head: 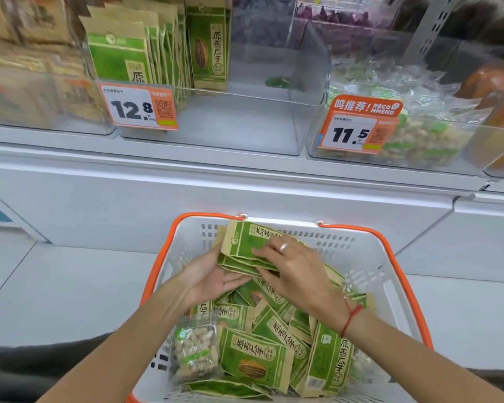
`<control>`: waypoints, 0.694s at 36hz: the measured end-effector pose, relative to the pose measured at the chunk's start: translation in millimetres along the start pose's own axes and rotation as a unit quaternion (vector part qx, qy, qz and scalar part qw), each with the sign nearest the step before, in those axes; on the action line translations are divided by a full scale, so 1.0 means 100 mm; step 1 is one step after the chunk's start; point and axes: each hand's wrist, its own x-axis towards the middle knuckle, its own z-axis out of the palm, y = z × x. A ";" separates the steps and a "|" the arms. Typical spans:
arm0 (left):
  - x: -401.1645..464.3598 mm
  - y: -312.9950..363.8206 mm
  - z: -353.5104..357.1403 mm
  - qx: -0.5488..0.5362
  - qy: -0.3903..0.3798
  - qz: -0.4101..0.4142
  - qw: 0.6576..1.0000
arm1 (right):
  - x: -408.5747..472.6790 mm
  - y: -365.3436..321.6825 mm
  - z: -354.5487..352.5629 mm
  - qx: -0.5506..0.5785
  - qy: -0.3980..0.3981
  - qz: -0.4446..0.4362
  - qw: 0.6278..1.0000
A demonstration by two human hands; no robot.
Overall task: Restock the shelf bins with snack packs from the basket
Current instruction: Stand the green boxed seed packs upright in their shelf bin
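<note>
Snack packs [246, 248] lay gathered in a small stack over the far end of the white basket [370, 282], raised above the loose heap that filled the rest of it. In the head view, the left hand [213, 276] cupped the stack from below and at its near edge, fingers relaxed and nearly straight, while the right hand [291, 264] lay flat on top, its grip wide and pressing rather than pinching. To do this step well, the edges probably needed squaring before lifting, so the packs would stand upright in the half-filled clear bin [245, 123] beside the row already there. The packs looked flat, green-faced with kraft-paper borders and a seed picture; one clear pack of pale nuts [195, 349] lay among them.
</note>
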 end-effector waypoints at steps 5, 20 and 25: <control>-0.01 -0.02 0.06 0.016 -0.026 0.027 0.999 | -0.03 -0.03 0.03 -0.028 0.001 -0.011 1.000; -0.18 0.39 0.01 0.371 -0.063 0.112 0.920 | 0.41 0.35 -0.60 0.315 -0.399 0.247 0.825; -0.27 0.46 0.12 0.385 -0.058 0.114 0.914 | 0.33 0.36 -0.56 0.331 -0.401 0.260 0.813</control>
